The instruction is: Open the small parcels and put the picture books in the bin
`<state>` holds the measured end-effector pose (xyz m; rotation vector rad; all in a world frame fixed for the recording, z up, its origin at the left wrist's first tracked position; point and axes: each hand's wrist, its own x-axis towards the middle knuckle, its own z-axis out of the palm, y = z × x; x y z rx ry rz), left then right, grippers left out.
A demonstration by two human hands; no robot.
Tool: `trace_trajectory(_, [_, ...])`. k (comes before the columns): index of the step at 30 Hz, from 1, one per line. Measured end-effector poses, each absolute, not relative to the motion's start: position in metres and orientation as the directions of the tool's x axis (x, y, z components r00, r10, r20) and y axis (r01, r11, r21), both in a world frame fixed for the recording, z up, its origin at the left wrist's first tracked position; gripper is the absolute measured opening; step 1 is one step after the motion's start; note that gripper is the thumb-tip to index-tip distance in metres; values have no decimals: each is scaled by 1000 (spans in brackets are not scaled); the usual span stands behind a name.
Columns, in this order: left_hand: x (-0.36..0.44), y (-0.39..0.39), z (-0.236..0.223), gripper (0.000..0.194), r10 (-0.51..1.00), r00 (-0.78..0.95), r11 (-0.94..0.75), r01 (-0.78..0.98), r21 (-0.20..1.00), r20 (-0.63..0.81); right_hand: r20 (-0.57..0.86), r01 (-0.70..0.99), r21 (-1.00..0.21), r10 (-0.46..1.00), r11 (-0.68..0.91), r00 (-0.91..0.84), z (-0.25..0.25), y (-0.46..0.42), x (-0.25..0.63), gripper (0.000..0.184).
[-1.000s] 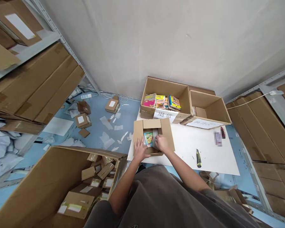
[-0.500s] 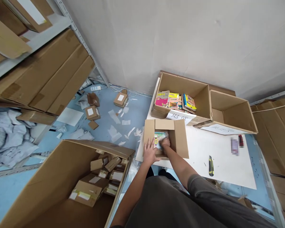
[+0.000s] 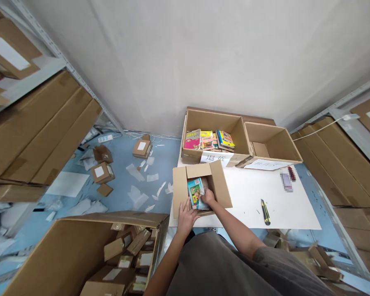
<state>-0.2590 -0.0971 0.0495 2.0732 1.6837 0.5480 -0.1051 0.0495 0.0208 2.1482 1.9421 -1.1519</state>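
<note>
An open cardboard box (image 3: 180,189) with its flaps spread stands at the near left of the white table. Inside it lies a blue book (image 3: 195,187) with a colourful picture cover. My right hand (image 3: 207,196) reaches into the box, its fingers closed on the book's right side. My left hand (image 3: 186,217) rests over the box's near left edge, fingers spread, the tips close to the book's lower left corner. Whether those fingertips touch the book I cannot tell.
Behind stand a cardboard bin of books (image 3: 240,142) and a second bin (image 3: 291,146), both with paper signs. A yellow-black box cutter (image 3: 265,212) lies on the white table (image 3: 246,197). At lower left, a large carton (image 3: 80,238) holds small parcels. Paper scraps litter the floor.
The view has shifted, with the scene now lower and further left. More of the book's cover shows between my hands. My left hand has moved down along the box's near edge.
</note>
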Motion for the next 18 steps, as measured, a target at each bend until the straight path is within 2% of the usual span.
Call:
trace_trajectory(4, [-270,-88,53,12,959,285,-238,815,529,-8,-397,835,-532,912,-141,-99,65,37,-100,31])
trace_trajectory(6, [-279,-84,55,14,952,304,-247,828,503,-33,-332,759,-635,938,-140,-105,87,36,-91,26])
trace_trajectory(9, [-298,-82,60,22,943,326,-259,842,472,-64,-253,485,-859,960,-165,-121,119,42,-68,24])
trace_trajectory(11, [-311,-82,63,27,933,350,-275,841,466,-80,-242,214,-954,961,-211,-135,139,46,-46,34])
trace_trajectory(14, [-324,-81,70,23,921,382,-298,818,493,-77,-265,-72,-958,955,-276,-131,162,48,-6,49])
trace_trajectory(18, [-297,-68,94,28,948,317,-277,754,595,39,-346,-133,-928,937,-349,-51,172,41,48,62])
